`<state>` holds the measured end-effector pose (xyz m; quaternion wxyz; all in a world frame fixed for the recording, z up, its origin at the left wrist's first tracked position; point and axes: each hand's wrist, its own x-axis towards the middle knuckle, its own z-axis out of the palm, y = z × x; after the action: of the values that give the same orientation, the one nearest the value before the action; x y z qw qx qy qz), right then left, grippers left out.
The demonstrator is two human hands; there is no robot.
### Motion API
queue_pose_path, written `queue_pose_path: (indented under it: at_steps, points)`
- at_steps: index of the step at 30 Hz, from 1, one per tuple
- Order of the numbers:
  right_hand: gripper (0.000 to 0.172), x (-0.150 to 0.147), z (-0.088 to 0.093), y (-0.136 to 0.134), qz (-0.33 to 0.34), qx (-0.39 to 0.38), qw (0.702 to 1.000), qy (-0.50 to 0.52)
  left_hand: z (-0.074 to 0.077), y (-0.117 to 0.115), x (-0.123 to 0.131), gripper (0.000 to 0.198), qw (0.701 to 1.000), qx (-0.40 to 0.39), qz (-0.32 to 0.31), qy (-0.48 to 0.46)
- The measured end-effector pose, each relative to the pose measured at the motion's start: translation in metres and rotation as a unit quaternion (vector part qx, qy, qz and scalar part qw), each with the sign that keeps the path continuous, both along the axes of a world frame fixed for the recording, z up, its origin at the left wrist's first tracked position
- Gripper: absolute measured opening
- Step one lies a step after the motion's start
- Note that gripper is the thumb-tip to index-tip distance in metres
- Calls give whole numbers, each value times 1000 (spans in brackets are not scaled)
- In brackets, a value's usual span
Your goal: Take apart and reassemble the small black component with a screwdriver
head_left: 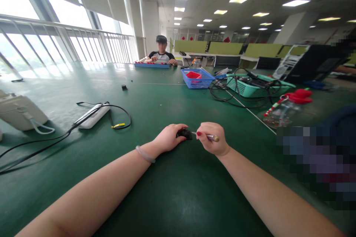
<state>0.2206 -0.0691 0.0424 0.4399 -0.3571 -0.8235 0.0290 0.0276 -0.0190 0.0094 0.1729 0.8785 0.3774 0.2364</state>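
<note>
The person's left hand [167, 136] is clamped on a small black piece [188, 134] on the desk [183, 185], at nine o'clock from the slim tool [213, 138] the right hand [214, 129] grips. The piece looks light, stiff, perhaps slick; its opposite edges likely offer the best hold.

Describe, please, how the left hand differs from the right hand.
The left hand holds a black part; the right hand is curled around a tool. The left hand has a bracelet at its wrist; the right hand has none. Both show red nails.
</note>
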Motion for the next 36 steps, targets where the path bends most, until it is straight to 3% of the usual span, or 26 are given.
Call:
queue_pose_path:
  at_steps: [3,6,8,11,15,19,24,27,36]
  points:
    - [49,4,8,4,-98,-17,994,-42,-1,-1,1,41,1000,9,-4,-1]
    - [36,12,15,5,-165,-97,969,-159,-1,-1,0,42,1000,15,-1,-2]
    - [21,17,15,1,-160,-148,946,-239,-1,-2,-1,42,1000,16,-3,-1]
    - [3,21,5,-12,-155,-139,929,-307,1,-4,-2,43,1000,16,-8,-2]
    - [8,17,-8,-24,-131,-81,936,-318,1,-5,-2,44,1000,12,-1,-1]
    - [15,9,-5,-30,-128,0,959,-252,-1,-7,-1,47,1000,21,20,-9]
    - [16,2,-4,-44,-10,96,968,-231,-2,-7,-2,46,999,32,32,-14]
    - [16,-2,-10,-46,37,110,958,-260,-2,-7,-2,43,998,44,35,-6]
    - [14,2,-16,-35,10,81,973,-217,-2,-5,-2,33,999,51,16,1]
